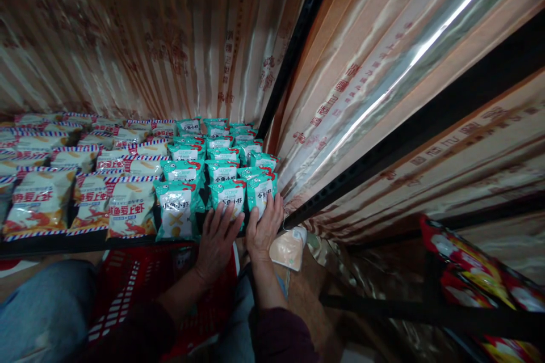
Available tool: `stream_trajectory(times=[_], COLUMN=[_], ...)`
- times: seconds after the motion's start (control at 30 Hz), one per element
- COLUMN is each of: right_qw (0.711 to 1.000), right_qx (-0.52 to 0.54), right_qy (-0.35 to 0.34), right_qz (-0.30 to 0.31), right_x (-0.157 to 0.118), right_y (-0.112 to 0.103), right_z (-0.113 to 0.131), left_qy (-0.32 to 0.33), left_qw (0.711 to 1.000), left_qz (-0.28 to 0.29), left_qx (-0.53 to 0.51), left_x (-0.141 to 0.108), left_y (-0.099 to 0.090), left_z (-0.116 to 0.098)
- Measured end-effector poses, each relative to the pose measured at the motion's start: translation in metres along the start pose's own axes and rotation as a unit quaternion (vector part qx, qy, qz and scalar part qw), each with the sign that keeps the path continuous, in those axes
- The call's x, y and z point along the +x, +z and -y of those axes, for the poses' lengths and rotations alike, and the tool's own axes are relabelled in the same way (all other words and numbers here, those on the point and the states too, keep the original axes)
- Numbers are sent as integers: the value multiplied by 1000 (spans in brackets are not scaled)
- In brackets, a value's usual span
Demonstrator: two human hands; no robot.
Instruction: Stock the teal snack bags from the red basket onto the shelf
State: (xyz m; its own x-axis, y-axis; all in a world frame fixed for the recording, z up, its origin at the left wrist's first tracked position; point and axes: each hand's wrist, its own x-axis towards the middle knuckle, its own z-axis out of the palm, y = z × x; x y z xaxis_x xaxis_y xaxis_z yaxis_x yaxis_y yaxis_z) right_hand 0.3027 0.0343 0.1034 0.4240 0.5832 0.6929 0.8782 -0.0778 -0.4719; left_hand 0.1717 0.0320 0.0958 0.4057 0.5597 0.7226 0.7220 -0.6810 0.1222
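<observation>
Several teal-and-white snack bags stand upright in rows at the right end of a shelf. My left hand [219, 238] lies with spread fingers against the lower front of one teal snack bag [229, 191]. Beside it, my right hand [264, 227] rests its outstretched fingers on the front of the end teal snack bag [261, 183]. Neither hand wraps round a bag. Another teal snack bag [176, 210] stands just left of my left hand. The lower parts of the two touched bags are partly hidden by my fingers.
White-and-orange snack bags [131, 207] fill the shelf's left part. A red basket [128, 278] sits below, between my knees. Black metal posts [366, 173] and printed, shiny sheeting [191, 39] bound the shelf. Red packets [477, 266] lie at right, and a pale package [288, 248] on the floor.
</observation>
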Motion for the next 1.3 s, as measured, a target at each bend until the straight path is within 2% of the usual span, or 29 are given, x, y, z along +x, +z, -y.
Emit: stream_trajectory(times=[0.43, 0.73, 0.97, 1.17, 1.3], right_qw=[1000, 1000, 1000, 1000, 1000], right_qx=[0, 3, 3, -7, -5], right_qy=[-21, -4, 1, -6, 6], right_qz=[-18, -5, 5, 4, 4], right_x=[-1, -1, -2, -2, -2], right_y=[-1, -4, -6, -5, -4], right_z=[-2, 1, 1, 0, 0], left_qy=[18, 18, 18, 29, 22], left_qw=[1000, 1000, 999, 997, 997], left_qz=[2, 5, 7, 64, 70], left_qx=[1, -24, -28, -22, -8], left_x=[-4, -7, -23, -37, -35], left_y=[-3, -9, -17, -22, -20], left_z=[-7, -8, -10, -7, -5])
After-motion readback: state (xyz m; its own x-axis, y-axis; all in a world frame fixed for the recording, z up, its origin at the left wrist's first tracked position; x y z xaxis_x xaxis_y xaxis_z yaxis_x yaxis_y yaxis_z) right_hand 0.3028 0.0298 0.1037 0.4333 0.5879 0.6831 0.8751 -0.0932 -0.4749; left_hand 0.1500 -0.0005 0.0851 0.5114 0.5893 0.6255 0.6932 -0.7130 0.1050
